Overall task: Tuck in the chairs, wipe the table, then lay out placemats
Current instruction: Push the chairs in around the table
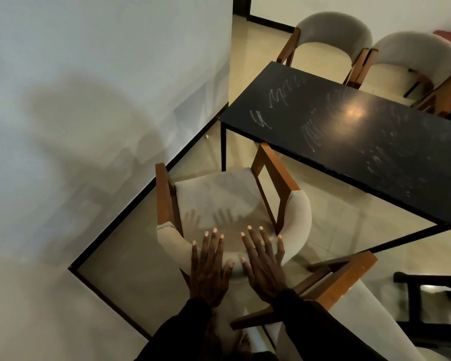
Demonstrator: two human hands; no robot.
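No legible text, labels, brands or numbers anywhere in view. Only marks: white scribbles (pixel 274 100) on the black table (pixel 427 121), which are zigzags and loops that form no letters or digits.
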